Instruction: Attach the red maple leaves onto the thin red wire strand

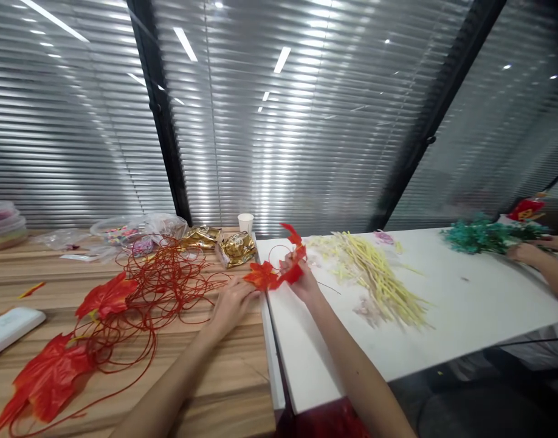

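My right hand (303, 281) is closed around red artificial maple leaves (293, 271), lifted just above the edge of the white table. Another red-orange maple leaf (262, 275) lies between my two hands. My left hand (233, 299) pinches at this leaf's near edge, low over the wooden table; its fingertips are partly hidden. A thin red loop of cord shows beside the right hand. To the left spreads a tangled heap of red cord (169, 286), with two larger red maple leaves (108, 295) at its left side.
Yellow stems (382, 280) lie on the white table (324, 353). Gold packets (236, 248), a paper cup (245, 222) and plastic bags stand along the back. A white device (14, 328) rests far left. At right, another person's hands (527, 252) handle green foliage (477, 234).
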Motion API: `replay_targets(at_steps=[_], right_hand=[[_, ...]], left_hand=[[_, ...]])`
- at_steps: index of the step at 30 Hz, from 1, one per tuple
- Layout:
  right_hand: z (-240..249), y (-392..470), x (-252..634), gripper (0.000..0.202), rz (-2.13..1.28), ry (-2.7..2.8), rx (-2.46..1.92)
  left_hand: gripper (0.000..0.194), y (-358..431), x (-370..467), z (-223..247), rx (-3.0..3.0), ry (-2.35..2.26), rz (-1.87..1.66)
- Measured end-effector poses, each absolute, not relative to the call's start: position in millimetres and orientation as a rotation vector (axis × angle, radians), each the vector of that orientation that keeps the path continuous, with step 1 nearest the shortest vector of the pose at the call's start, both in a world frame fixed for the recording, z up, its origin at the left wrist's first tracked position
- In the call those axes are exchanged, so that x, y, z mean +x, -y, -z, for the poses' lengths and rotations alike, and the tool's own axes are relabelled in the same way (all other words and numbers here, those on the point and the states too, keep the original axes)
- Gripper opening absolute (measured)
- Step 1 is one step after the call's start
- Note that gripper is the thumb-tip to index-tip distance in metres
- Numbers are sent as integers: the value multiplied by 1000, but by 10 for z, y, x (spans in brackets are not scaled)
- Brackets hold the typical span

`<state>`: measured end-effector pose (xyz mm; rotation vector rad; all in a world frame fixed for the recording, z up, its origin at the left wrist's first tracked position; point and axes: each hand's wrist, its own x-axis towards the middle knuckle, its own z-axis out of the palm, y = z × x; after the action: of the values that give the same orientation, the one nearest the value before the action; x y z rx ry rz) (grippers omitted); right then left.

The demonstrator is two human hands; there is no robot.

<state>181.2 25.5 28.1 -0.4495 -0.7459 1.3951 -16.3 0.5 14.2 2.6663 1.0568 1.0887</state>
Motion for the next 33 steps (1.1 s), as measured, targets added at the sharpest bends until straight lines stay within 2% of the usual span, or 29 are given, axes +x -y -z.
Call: replay_targets(at_steps=[5,12,23,33], right_hand=[[-311,-325,2024,9,-1346,547,-459],[-337,-353,2088,18,-1192,599,-522],[-289,-409,2195,16,-1147,480,-466],[-274,-498,2390,15,-1064,361,-477]], left_hand=[[23,-42,-209,-171,2770,-1263,-1168],[22,-67,-248,-210,2764,-1465,-1219],[24,-163,-384,-142,2835,-1510,-986],[27,-279,-679,-152,2615,-1859,-1063]])
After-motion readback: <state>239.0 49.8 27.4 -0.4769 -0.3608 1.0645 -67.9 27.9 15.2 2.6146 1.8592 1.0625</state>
